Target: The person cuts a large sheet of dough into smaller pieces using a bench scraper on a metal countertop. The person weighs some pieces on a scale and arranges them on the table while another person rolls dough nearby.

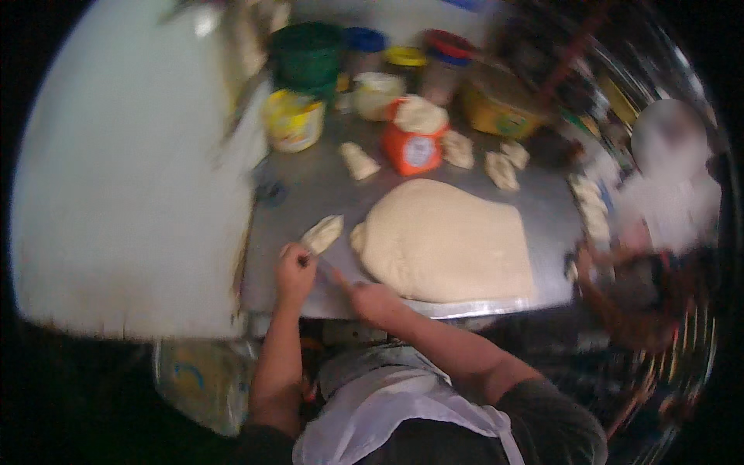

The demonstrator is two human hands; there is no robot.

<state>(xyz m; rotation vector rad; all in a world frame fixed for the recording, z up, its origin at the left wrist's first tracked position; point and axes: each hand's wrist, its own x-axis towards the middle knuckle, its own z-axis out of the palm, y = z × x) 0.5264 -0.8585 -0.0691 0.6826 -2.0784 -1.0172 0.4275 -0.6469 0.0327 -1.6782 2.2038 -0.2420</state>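
Note:
A large, smooth mass of pale dough (447, 244) rests on the metal worktable (552, 256) before me. My left hand (295, 273) is closed at the near end of a small dough piece (324, 233); blur hides whether it grips anything. Left of the big dough, close to the table's front edge, my right hand (375, 302) is closed around a thin tool (340, 279), probably a knife, that points toward my left hand. Its blade end is too blurred to make out.
Behind the dough stand an orange container heaped with dough or flour (415, 136), a yellow-and-white tub (293, 121), a green bucket (307, 58) and a yellow crate (503, 110). Several dough pieces (503, 168) lie about. Another person (668, 203) works at the right end.

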